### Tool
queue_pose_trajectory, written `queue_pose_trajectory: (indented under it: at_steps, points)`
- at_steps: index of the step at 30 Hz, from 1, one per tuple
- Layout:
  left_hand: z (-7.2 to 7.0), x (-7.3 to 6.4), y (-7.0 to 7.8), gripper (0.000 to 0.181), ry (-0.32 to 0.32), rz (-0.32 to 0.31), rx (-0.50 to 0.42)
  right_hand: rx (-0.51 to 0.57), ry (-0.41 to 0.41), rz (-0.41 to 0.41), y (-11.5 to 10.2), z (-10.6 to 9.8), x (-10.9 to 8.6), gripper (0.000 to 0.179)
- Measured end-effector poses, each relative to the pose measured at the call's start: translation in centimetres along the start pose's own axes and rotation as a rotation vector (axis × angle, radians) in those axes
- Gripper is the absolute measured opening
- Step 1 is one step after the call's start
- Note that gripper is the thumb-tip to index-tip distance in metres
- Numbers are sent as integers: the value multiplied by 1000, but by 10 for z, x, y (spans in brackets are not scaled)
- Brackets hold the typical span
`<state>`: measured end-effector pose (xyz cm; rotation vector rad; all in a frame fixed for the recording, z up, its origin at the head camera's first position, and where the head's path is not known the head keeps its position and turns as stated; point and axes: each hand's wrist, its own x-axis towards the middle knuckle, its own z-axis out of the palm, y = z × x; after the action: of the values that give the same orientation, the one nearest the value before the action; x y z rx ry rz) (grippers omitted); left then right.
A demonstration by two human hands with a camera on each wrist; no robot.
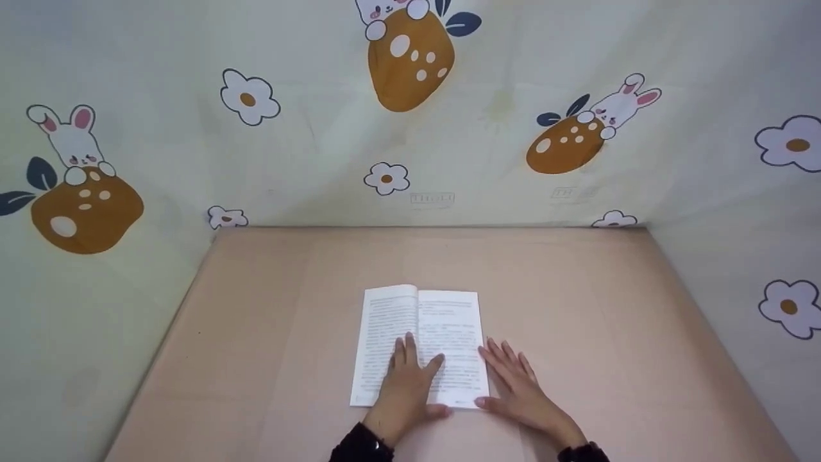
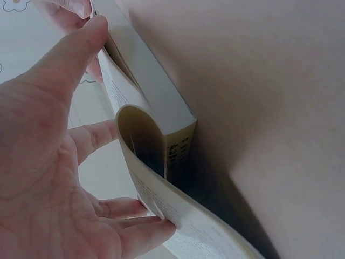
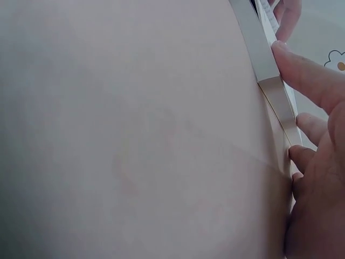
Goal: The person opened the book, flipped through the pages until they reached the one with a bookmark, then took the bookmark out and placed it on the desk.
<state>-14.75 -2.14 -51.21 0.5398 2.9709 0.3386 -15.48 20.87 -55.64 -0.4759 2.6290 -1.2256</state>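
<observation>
Left fingers (image 1: pixel 410 350) spread across an open book (image 1: pixel 449 324), right fingers (image 1: pixel 502 360) outspread against its edge.

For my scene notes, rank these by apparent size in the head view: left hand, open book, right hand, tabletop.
1. Tabletop
2. Open book
3. Left hand and right hand: too alike to rank.

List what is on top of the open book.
The left grip lies over the open book; the right grip touches its right edge. Whatever is printed beneath the left grip is covered.
</observation>
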Motion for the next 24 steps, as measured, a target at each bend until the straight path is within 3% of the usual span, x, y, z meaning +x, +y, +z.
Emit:
queue_pose_trajectory:
  at_steps: [8, 16, 24]
  points:
    - [0, -1, 2, 85, 28, 11, 46, -18, 7, -7, 3, 2, 1, 80]
    - [-3, 2, 1, 83, -4, 2, 4, -71, 41, 2, 0, 2, 4, 92]
    - [-7, 0, -1, 78, -5, 8, -74, -81, 62, -37, 2, 4, 1, 84]
